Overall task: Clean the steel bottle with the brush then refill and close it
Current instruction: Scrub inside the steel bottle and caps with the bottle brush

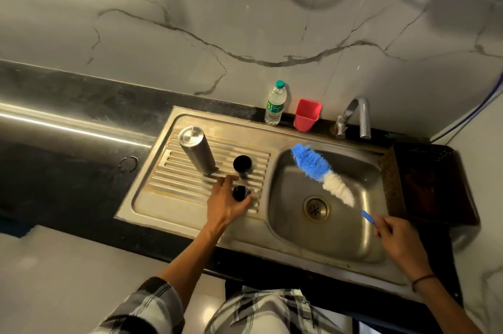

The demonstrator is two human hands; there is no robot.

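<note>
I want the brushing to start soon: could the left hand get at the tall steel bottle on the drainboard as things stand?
Probably yes. The left hand lies on the ribbed drainboard just in front of the tall steel bottle; only a small black cap sits by its fingers.

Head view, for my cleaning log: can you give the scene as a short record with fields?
steel bottle: standing upside down on the sink's drainboard
black cap pieces: one beside the bottle, one at the left hand
left hand: fingers spread around the nearer cap piece, not clearly gripping
right hand: holds the brush handle
brush: blue and white, above the basin
tap: no water visible
</note>
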